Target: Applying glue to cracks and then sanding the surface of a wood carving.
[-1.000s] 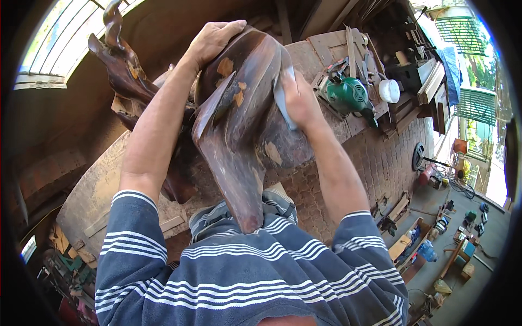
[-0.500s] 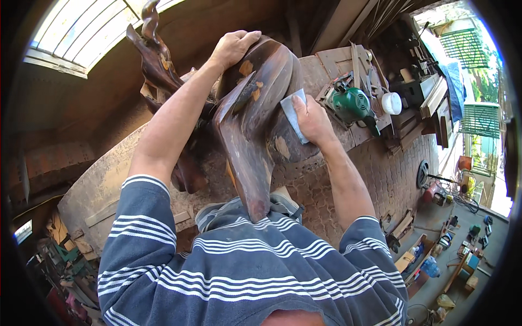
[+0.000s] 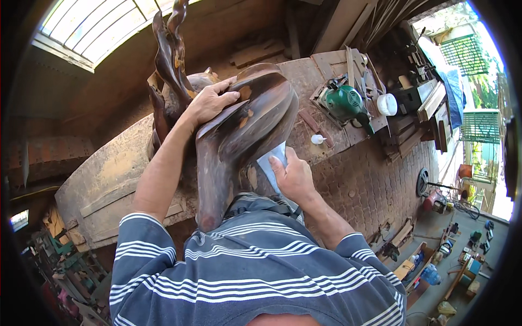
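A large, dark brown wood carving (image 3: 217, 146) with twisted, polished curves leans against my front, its narrow lower end at my waist. My left hand (image 3: 212, 102) grips an upper ridge of it, fingers curled over the edge. In my right hand (image 3: 294, 176) is a folded light blue sheet of sandpaper (image 3: 268, 165), pinched under the thumb and pressed to the carving's right side, low down. Part of the sheet is hidden behind the fingers and the wood. Twisted wooden prongs (image 3: 173, 54) rise beyond my left forearm.
The carving stands over a worn wooden workbench (image 3: 117, 165). To its right are a green power tool (image 3: 343, 103), a white round container (image 3: 387, 104) and a small white bottle (image 3: 318, 139). Stacked timber (image 3: 435, 103) lies farther right; tools and a crate (image 3: 416, 261) are on the floor.
My right hand has slid the sandpaper down and toward me along the carving's side. My left hand has come down from its top to a nearer ridge. The carving has tilted or turned.
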A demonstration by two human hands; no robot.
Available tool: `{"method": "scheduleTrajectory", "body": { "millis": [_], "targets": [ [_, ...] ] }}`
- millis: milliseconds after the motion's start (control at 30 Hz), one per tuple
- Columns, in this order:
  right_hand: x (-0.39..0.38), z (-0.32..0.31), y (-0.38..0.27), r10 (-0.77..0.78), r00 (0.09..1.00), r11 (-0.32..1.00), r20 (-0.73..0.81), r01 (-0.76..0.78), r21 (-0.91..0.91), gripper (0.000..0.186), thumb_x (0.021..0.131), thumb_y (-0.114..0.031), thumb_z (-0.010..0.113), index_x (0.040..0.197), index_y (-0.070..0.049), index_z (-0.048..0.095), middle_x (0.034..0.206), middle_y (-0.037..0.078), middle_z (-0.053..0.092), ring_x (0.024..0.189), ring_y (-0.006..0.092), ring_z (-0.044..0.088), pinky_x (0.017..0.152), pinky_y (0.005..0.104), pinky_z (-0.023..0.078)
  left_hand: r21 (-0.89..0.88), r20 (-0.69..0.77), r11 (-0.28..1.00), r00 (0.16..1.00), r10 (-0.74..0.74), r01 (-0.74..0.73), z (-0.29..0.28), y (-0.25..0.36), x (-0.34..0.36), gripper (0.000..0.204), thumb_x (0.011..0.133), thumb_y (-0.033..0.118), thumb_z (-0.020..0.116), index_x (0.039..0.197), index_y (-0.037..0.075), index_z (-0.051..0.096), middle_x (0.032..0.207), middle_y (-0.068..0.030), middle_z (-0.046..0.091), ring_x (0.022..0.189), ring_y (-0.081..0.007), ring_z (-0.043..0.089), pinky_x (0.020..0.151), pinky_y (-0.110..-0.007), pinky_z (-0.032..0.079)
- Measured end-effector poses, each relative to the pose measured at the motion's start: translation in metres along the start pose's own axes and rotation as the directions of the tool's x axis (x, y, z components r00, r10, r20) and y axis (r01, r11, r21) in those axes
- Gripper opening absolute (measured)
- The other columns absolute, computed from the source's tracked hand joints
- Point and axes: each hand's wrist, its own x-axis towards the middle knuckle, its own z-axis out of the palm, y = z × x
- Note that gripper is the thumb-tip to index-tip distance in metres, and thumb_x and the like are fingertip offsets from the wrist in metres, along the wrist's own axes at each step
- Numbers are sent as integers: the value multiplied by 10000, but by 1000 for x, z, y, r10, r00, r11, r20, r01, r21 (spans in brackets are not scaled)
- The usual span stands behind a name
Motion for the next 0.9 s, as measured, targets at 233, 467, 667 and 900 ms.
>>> {"method": "scheduleTrajectory", "body": {
  "millis": [233, 467, 667, 900],
  "targets": [
    [40, -52, 73, -265, 944, 946, 195, 215, 244, 421, 1084, -346, 628, 1350, -21, 669, 1052, 189, 776, 939, 291, 766, 834, 425, 596, 124, -270, 976, 953, -138, 176, -4, 27, -53, 388, 1052, 338, 625, 1171, -23, 702, 941, -83, 686, 919, -154, 618, 868, -330, 499],
    [156, -130, 69, -193, 966, 676, -170, 256, 690, 437, 1102, -349, 657, 1361, 2, 661, 1086, 42, 736, 917, 100, 676, 812, 267, 568, -134, -259, 926, 890, -376, 352, 49, 20, -246, 807, 903, 199, 811, 1572, -72, 451, 1422, -163, 645, 1239, -214, 644, 1068, -385, 524],
    [213, -116, -17, -393, 893, 915, 219, 355, 194, 608, 969, -457, 783, 1394, -38, 669, 1151, 124, 735, 1077, 200, 709, 965, 328, 558, 33, -525, 905, 778, -345, 424, 125, 50, -270, 831, 866, 149, 813, 1561, -101, 430, 1412, -276, 640, 1317, -351, 639, 1140, -409, 468],
    [262, -96, -28, -707, 629, 520, 323, 772, -365, 852, 856, -649, 785, 1466, -77, 624, 1658, 238, 444, 1541, 460, 388, 1243, 546, 343, 130, -695, 888, 680, -235, 441, 138, 31, -274, 746, 835, 209, 862, 1442, -96, 555, 1279, -296, 700, 1180, -447, 689, 1028, -459, 535]
  ]
}}
